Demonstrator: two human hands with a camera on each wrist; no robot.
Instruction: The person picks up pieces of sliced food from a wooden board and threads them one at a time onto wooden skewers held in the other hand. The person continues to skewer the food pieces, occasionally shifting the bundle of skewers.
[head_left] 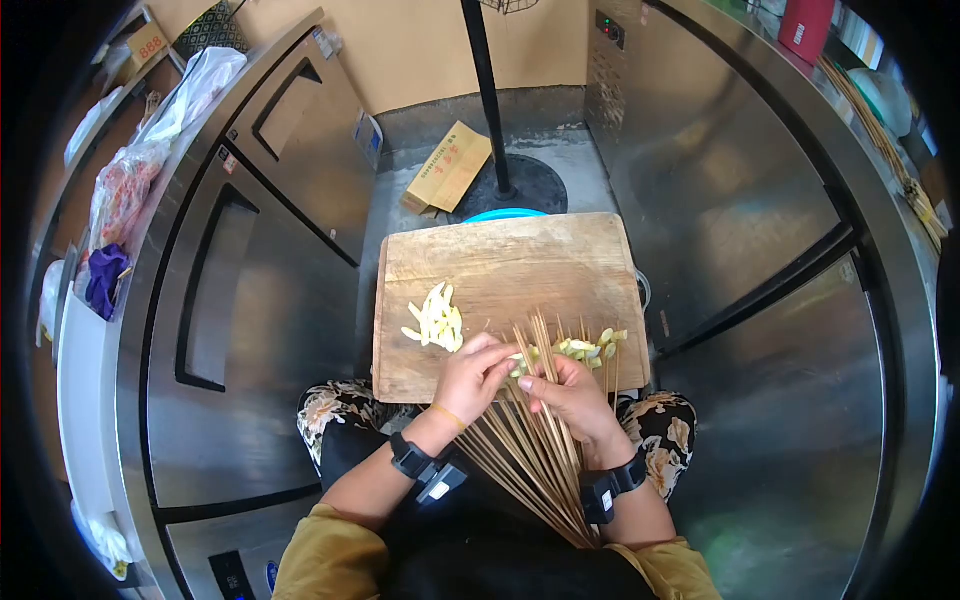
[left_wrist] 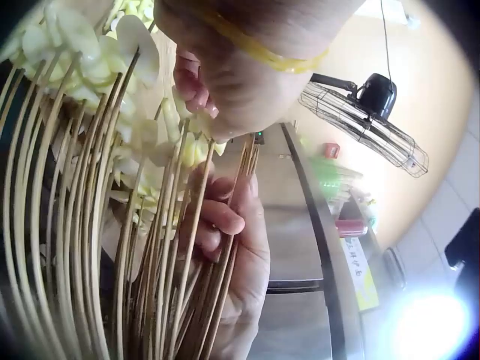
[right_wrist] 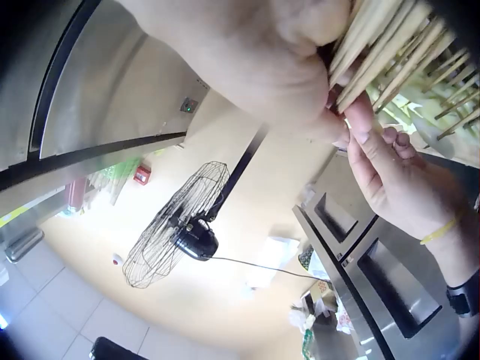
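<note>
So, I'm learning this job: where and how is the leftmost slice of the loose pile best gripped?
Probably pinch the slice by its outer end with the left hand, coming from the left: it is narrow, and that end juts from the pile.

Can't see bottoms of sticks (left_wrist: pixel 193 225) in left wrist view, cropped. Can't read print (head_left: pixel 455 165) on box (head_left: pixel 475 150), way too tiny.

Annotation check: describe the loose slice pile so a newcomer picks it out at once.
Find the wooden board beyond the person's lap. On its left part, just past the left hand, lies the loose pile of pale yellow slices. Unlike the slices beside the right hand, it has no skewers in it.
</note>
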